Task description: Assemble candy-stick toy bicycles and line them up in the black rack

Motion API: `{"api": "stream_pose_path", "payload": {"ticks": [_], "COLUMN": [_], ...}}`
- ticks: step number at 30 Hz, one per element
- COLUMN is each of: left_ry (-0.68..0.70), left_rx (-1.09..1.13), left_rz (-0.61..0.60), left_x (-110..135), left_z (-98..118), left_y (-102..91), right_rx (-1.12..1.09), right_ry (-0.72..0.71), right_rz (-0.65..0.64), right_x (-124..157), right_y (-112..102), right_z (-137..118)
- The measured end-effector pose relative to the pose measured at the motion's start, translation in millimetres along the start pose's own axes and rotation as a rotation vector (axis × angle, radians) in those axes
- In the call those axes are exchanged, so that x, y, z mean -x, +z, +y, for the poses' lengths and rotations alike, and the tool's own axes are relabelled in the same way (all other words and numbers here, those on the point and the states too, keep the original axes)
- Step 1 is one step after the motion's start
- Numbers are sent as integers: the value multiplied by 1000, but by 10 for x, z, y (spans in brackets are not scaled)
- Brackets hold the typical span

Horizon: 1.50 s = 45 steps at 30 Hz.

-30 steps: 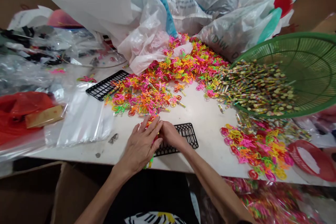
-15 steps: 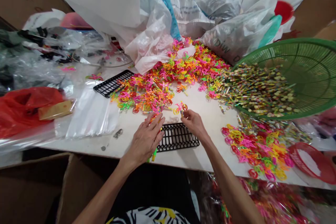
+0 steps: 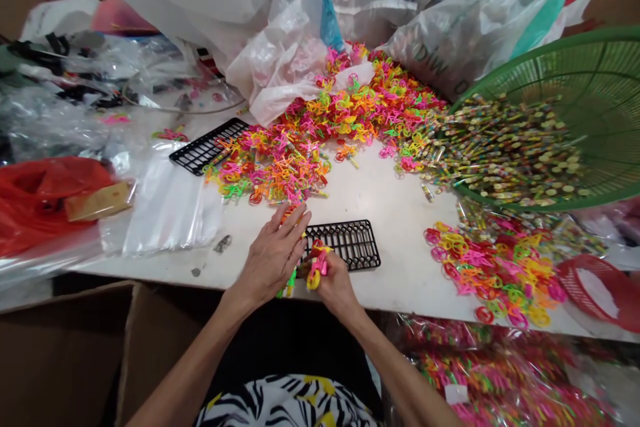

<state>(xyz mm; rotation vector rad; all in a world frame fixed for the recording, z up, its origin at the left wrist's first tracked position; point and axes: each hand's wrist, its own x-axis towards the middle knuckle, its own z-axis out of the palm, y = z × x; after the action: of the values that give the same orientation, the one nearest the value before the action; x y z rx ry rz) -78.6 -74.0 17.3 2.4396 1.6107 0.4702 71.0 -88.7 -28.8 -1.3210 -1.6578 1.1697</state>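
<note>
My left hand (image 3: 270, 255) lies flat with fingers stretched out over the left end of a black slotted plastic rack (image 3: 361, 245). Bits of small coloured plastic pieces (image 3: 291, 281) show at its edge; the rest is hidden under the palm. My right hand (image 3: 339, 285) is closed on a pink and yellow plastic toy piece (image 3: 317, 269) with ring-shaped parts, close beside the left hand at the rack's front edge. Beyond my fingers spreads a heap of similar bright plastic pieces (image 3: 285, 163).
A second black rack (image 3: 207, 147) lies at the heap's left, near clear plastic bags (image 3: 173, 213). On the right stand a green basket (image 3: 607, 127) of thin patterned tubes, a smaller pile of pieces (image 3: 493, 273) and a red basket (image 3: 575, 277). An open cardboard box (image 3: 65, 353) sits below left.
My right hand has come down and left from the rack's far edge to its near side beside my left hand, carrying the toy piece. My left hand stays over the rack.
</note>
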Motion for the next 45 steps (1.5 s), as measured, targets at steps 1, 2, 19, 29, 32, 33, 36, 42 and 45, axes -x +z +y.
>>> {"api": "stream_pose_path", "payload": {"ticks": [1, 2, 19, 29, 32, 33, 36, 42, 45], "left_ry": [-2, -5, 51, 30, 27, 29, 32, 51, 64], "left_rx": [-2, -6, -191, -168, -155, -151, -136, -129, -141], "left_rz": [-2, -5, 27, 40, 48, 53, 66, 44, 18], "left_x": [4, 7, 176, 182, 188, 187, 181, 206, 239], "left_z": [-1, -2, -129, -161, -168, -170, -173, -156, -148], "left_y": [4, 9, -142, -88, -70, -65, -59, -102, -127], "right_rx": [23, 52, 702, 1076, 1053, 1018, 728, 31, -87], "right_ry": [-20, -46, -45, 69, 104, 111, 109, 168, 115], "right_rz": [12, 16, -40, -26, 122, 168, 228, 54, -15], "right_x": [12, 22, -920, -1140, -907, -855, -758, -515, -365], "right_y": [19, 29, -565, -520, -730, -790, -896, -669, -423], "right_z": [23, 42, -260, -150, -82, -58, 14, 76, 77]}}
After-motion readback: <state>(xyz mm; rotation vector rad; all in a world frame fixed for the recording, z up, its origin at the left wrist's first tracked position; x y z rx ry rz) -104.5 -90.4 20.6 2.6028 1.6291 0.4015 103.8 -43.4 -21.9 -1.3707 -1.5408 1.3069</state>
